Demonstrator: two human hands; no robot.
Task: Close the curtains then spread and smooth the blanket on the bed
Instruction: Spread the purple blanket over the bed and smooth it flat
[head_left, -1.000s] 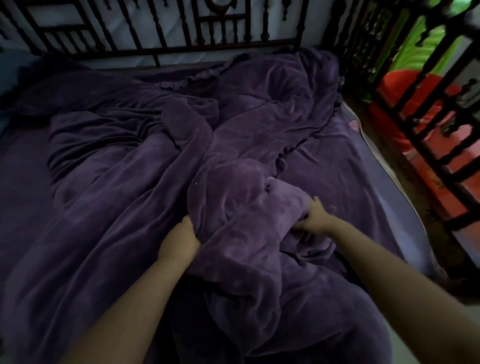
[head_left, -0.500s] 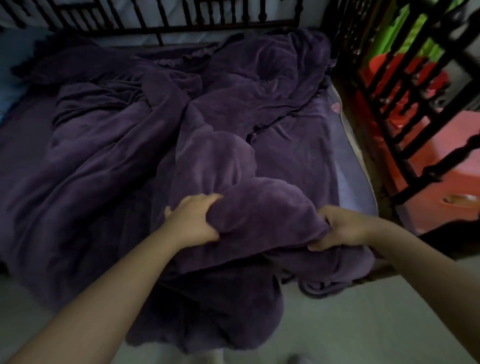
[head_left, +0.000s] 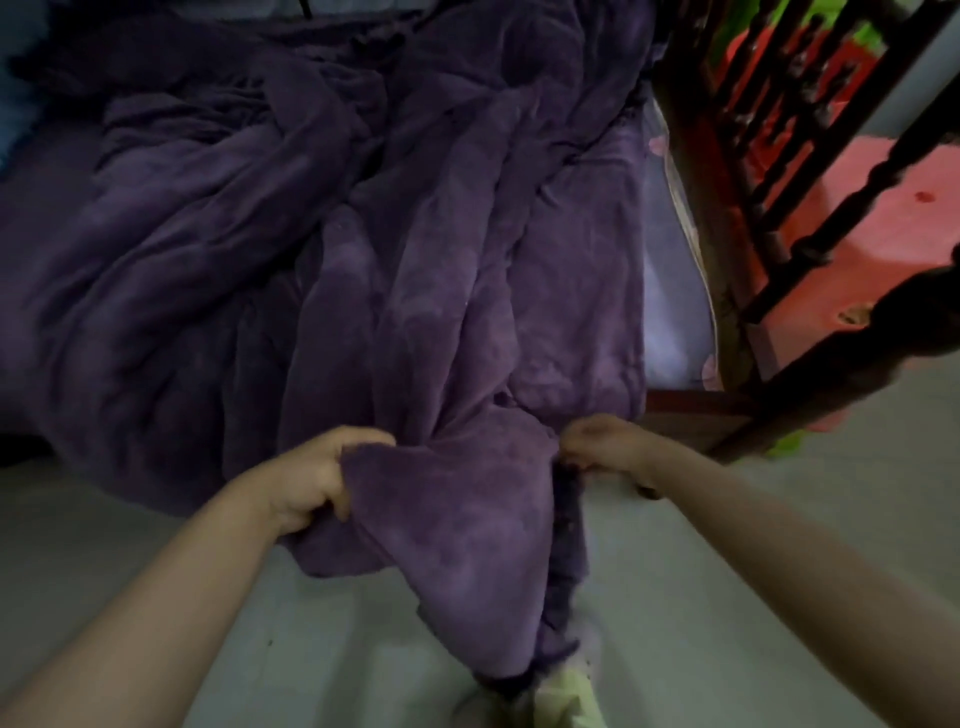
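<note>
A dark purple plush blanket (head_left: 322, 249) lies crumpled in long folds over the bed, its near end hanging past the bed's edge toward the pale floor. My left hand (head_left: 317, 473) grips that hanging end on its left side. My right hand (head_left: 602, 447) pinches the same end on its right, close to the bed's corner. A lilac sheet (head_left: 670, 291) shows on the mattress where the blanket does not reach. No curtains are in view.
A dark carved wooden bed rail (head_left: 779, 218) runs along the right side. Behind it stand red plastic stools (head_left: 893, 228) and something green. Pale floor (head_left: 727, 597) lies under my arms. A blue pillow edge (head_left: 15, 104) shows at far left.
Both hands have pulled the blanket's end back toward me and off the bed's edge. The folds have stretched out lengthwise. My view has backed away, so more floor shows.
</note>
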